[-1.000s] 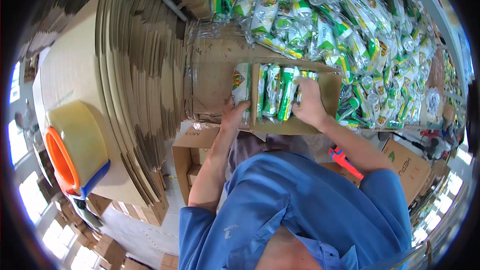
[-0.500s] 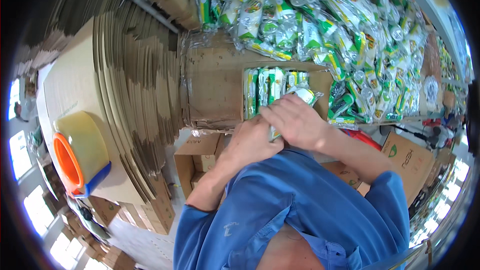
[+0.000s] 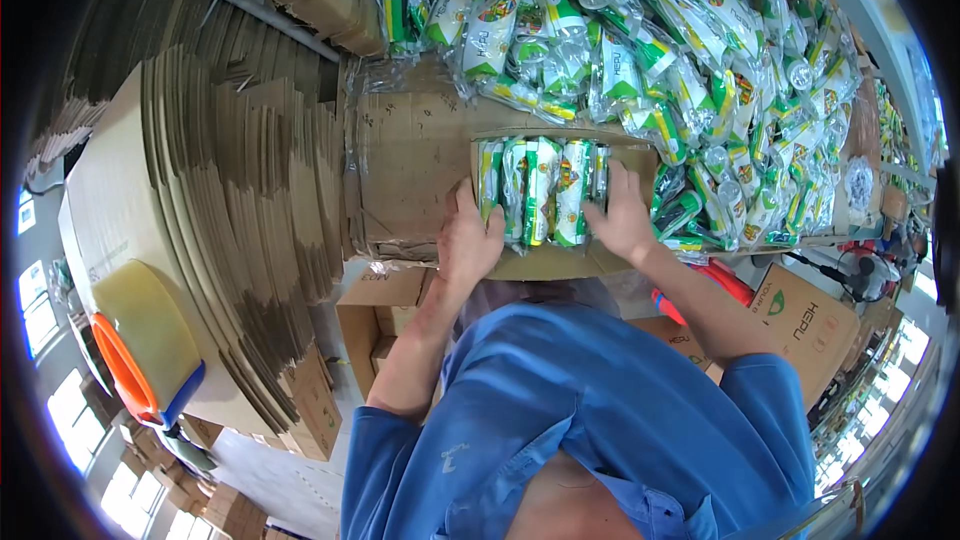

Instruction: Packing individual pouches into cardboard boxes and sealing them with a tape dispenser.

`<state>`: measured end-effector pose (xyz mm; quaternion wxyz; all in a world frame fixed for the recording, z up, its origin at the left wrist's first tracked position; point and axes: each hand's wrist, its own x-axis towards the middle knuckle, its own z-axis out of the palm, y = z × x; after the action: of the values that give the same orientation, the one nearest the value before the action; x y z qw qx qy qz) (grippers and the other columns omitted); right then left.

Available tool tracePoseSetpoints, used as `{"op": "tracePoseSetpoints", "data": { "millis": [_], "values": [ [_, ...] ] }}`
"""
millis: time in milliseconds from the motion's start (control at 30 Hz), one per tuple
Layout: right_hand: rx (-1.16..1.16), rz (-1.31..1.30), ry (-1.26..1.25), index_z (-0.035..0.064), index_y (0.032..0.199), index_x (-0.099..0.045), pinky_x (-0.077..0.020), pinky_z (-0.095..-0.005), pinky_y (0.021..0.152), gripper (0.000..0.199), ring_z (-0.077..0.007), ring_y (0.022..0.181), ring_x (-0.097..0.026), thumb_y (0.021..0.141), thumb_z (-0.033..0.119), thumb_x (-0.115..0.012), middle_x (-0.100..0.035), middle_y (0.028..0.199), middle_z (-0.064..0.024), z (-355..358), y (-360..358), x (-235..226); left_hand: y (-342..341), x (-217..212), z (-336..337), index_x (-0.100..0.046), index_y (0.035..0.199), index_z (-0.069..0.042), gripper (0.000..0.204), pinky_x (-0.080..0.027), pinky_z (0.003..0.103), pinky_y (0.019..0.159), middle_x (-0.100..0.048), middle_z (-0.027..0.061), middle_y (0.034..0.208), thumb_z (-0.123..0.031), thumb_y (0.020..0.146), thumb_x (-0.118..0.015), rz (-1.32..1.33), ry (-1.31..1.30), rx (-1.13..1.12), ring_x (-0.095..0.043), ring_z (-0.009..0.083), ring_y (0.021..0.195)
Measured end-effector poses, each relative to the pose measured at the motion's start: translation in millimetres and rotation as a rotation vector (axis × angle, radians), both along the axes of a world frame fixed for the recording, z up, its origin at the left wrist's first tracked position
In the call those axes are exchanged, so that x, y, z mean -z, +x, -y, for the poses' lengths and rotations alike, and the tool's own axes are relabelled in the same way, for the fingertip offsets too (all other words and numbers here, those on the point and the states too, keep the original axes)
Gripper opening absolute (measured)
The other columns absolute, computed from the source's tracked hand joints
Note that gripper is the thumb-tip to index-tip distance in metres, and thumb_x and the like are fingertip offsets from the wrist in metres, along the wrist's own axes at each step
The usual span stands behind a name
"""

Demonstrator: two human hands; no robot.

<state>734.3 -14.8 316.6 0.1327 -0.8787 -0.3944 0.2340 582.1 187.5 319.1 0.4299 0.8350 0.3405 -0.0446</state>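
Note:
A small open cardboard box [image 3: 630,258] stands in front of me. Green, white and yellow plastic-wrapped packages [image 3: 540,195] stand on edge in a row inside it. At the box's left wall is my left hand [image 3: 470,238], fingers outside and thumb over the edge, gripping the cardboard. My right hand [image 3: 622,218] reaches into the box's right part. Its thumb rests near the last package in the row, and its fingers stretch away from me, apart from the thumb. The fingertips of that hand are partly hard to make out.
A large heap of similar wrapped packages [image 3: 690,80] covers the bench behind and right of the box. Flat cardboard [image 3: 405,160] lies left of it. Stacked folded cartons [image 3: 225,180] stand farther left, with a yellow and orange tape dispenser [image 3: 150,330] on them. Another carton [image 3: 805,315] stands lower right.
My hands were together over the box's near side, around a wrapped package. They have moved apart to the box's left and right sides, and the row now shows fully.

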Motion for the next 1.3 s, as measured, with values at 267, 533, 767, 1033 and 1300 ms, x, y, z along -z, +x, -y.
{"op": "tracePoseSetpoints", "data": {
  "millis": [267,533,767,1033,1300],
  "values": [
    [0.505,-0.109,0.509,-0.0017,0.099,-0.064,-0.0539,-0.0405,0.069,0.019,-0.0364,0.075,-0.066,0.084,0.011,-0.063,-0.066,0.085,-0.0217,20,16,-36,62,15,-68,-0.059,0.116,0.001,0.038,-0.05,0.036,0.086,-0.066,0.0175,0.1,-0.028,0.093,-0.058,0.354,-0.181,-0.25,-0.064,0.022,0.094],
    [0.436,0.556,0.118,0.0028,0.101,-0.066,-0.0482,-0.0513,0.081,0.028,-0.0431,0.087,-0.059,0.074,0.01,-0.068,-0.062,0.095,-0.0207,104,93,91,223,24,-71,-0.056,0.112,0.003,0.049,-0.051,0.05,0.086,-0.062,0.0235,0.11,-0.027,0.076,-0.071,-0.044,0.633,0.013,-0.062,0.0413,0.102],
    [0.492,0.406,0.085,0.0044,0.09,-0.063,-0.0501,-0.0452,0.075,0.028,-0.0392,0.085,-0.059,0.065,0.014,-0.07,-0.059,0.088,-0.0204,95,102,52,150,-13,-114,-0.059,0.111,-0.002,0.042,-0.052,0.043,0.078,-0.068,0.0208,0.098,-0.024,0.077,-0.069,-0.028,0.061,0.165,-0.068,0.0307,0.088],
    [1.191,-0.806,0.461,-0.0042,0.1,-0.055,-0.0485,-0.0371,0.073,0.037,-0.0285,0.083,-0.062,0.07,0.014,-0.067,-0.061,0.088,-0.0184,142,29,28,60,-74,2,-0.048,0.135,-0.002,0.061,-0.044,0.033,0.091,-0.057,0.0073,0.113,-0.008,0.076,-0.066,-0.146,-0.8,0.343,-0.054,0.0175,0.104],
    [1.077,-0.52,0.354,-0.0039,0.106,-0.056,-0.0463,-0.0364,0.073,0.036,-0.0248,0.081,-0.058,0.074,0.013,-0.061,-0.061,0.09,-0.0166,114,-24,14,103,73,186,-0.019,0.128,0.017,0.073,-0.036,0.052,0.104,-0.034,0.0403,0.128,-0.015,0.077,-0.06,-0.379,-0.235,0.168,-0.041,0.0545,0.118]
  ]
}}
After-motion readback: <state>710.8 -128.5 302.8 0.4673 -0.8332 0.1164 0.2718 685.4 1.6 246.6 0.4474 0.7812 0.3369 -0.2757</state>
